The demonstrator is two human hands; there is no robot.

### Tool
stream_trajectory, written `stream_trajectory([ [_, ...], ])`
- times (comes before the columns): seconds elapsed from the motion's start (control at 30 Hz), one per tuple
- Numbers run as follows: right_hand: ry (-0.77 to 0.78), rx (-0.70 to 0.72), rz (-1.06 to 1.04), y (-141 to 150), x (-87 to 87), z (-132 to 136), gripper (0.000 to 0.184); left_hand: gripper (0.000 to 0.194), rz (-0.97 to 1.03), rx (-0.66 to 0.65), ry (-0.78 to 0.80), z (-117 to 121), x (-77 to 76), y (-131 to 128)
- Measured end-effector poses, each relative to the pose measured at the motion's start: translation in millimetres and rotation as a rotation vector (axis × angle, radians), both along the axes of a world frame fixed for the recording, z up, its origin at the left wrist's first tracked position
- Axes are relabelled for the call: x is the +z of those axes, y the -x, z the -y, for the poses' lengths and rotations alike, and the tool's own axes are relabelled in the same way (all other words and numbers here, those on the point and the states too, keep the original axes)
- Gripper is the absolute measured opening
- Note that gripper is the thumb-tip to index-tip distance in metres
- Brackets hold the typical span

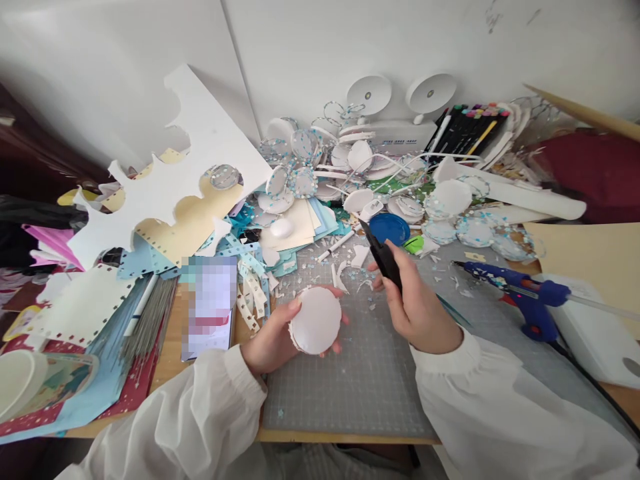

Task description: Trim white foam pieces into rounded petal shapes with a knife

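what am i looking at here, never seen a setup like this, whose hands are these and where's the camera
There's no robot here: these are a person's own bare hands. The single picture comes from a camera worn on their head, looking forward and down. The left hand holds a round white disc; the right hand grips a black utility knife. Below them is a grey gridded cutting mat, with white scraps farther back. A blue glue gun lies on the right, a phone on the left, and more discs are piled behind.
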State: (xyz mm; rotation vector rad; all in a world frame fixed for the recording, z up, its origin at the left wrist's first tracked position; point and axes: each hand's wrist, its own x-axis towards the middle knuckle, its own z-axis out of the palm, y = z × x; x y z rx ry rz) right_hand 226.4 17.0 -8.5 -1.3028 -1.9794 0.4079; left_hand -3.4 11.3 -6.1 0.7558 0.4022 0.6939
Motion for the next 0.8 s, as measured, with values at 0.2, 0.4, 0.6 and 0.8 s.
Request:
stream_trajectory([
  [0.2, -0.015, 0.048, 0.035, 6, 1.0, 4, 0.057, 0.067, -0.036, -0.039, -0.012, 1, -2.7, 6],
  [0.4, -0.121, 0.073, 0.162, 12, -2.4, 5, 0.064, 0.067, -0.020, -0.032, -0.053, 1, -0.1, 6],
  [0.6, -0.151, 0.084, 0.175, 12, -3.1, 6, 0.059, 0.065, -0.042, 0.001, -0.101, 2, 2.2, 7],
  [0.8, -0.202, -0.044, 0.157, 8, 3.3, 5, 0.046, 0.064, -0.119, 0.051, -0.184, 2, 2.0, 8],
])
